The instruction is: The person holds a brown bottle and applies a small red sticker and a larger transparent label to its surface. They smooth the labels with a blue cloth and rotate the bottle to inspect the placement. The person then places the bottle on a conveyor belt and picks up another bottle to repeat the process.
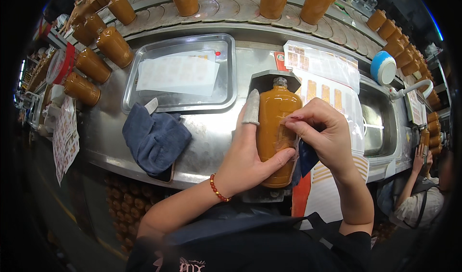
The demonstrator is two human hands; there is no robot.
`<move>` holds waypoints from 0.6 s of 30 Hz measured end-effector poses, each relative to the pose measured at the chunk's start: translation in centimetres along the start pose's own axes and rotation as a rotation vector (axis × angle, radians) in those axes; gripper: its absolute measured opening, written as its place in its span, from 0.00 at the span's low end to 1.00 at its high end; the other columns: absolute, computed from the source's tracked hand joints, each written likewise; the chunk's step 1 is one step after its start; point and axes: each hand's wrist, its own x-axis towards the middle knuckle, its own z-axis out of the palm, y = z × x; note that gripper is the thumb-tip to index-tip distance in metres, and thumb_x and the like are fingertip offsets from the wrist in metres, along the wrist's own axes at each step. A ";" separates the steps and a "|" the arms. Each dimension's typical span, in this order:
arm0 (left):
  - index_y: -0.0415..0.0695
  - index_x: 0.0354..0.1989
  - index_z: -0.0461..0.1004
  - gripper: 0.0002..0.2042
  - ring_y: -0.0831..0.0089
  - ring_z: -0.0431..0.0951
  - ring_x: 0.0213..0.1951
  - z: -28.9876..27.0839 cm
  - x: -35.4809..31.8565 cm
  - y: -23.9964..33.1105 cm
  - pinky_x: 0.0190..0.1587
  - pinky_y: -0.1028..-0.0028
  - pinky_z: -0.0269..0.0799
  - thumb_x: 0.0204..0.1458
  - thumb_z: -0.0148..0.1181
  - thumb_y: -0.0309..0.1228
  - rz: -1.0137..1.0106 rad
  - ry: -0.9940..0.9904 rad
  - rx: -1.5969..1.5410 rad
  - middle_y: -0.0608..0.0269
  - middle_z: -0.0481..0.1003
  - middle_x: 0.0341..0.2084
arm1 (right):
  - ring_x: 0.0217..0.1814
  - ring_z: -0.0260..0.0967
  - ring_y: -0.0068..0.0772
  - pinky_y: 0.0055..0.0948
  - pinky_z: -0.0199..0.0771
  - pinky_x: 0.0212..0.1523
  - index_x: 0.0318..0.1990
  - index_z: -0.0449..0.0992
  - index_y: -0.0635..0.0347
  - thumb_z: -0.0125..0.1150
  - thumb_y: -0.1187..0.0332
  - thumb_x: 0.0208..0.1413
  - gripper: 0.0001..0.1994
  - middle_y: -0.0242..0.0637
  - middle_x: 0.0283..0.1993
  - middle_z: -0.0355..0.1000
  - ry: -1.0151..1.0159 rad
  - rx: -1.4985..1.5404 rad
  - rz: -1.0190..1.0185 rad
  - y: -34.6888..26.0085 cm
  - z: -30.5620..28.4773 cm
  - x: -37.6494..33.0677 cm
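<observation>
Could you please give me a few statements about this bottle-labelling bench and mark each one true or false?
1. The left hand grips the bottle lying in a holder. True.
2. The right hand rests on the blue cloth. False: its fingers press on the bottle's side.
3. The steel tray holds a white sheet. True.
4. The conveyor behind is bare. False: brown bottles stand along it.
5. A red bead bracelet is on the left wrist. True.

Amber-brown glass bottle [273, 132] with short clear neck – lying lengthwise in a grey holder [274, 78], neck pointing away, body full of opaque orange-brown contents – a thin transparent label [285, 133] across its middle.
</observation>
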 end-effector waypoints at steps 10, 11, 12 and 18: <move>0.33 0.78 0.36 0.52 0.59 0.62 0.71 -0.1 -0.1 0.0 0.72 0.63 0.58 0.56 0.71 0.32 -0.005 -0.034 -0.137 0.46 0.58 0.71 | 0.31 0.68 0.14 0.18 0.67 0.32 0.40 0.85 0.62 0.72 0.73 0.58 0.05 0.28 0.35 0.74 -0.004 0.021 0.036 0.2 -0.1 0.3; 0.33 0.78 0.37 0.51 0.59 0.62 0.71 -0.2 0.0 -0.1 0.72 0.63 0.58 0.56 0.71 0.32 0.005 -0.038 -0.133 0.46 0.58 0.71 | 0.31 0.69 0.15 0.18 0.67 0.33 0.40 0.85 0.63 0.71 0.73 0.58 0.05 0.28 0.35 0.74 0.000 0.037 0.031 0.2 0.1 0.3; 0.34 0.78 0.37 0.51 0.60 0.61 0.71 -0.2 0.1 -0.2 0.72 0.63 0.57 0.56 0.71 0.32 0.015 -0.041 -0.130 0.46 0.58 0.71 | 0.32 0.70 0.15 0.18 0.68 0.34 0.40 0.85 0.63 0.71 0.73 0.58 0.04 0.28 0.35 0.74 0.004 0.053 0.026 0.3 0.2 0.4; 0.34 0.78 0.38 0.50 0.60 0.62 0.71 -0.4 0.4 -0.3 0.72 0.63 0.58 0.57 0.70 0.32 -0.015 -0.054 -0.172 0.46 0.59 0.70 | 0.35 0.71 0.15 0.17 0.70 0.36 0.39 0.85 0.63 0.71 0.74 0.59 0.04 0.28 0.36 0.75 0.009 0.062 0.059 -0.1 0.3 0.8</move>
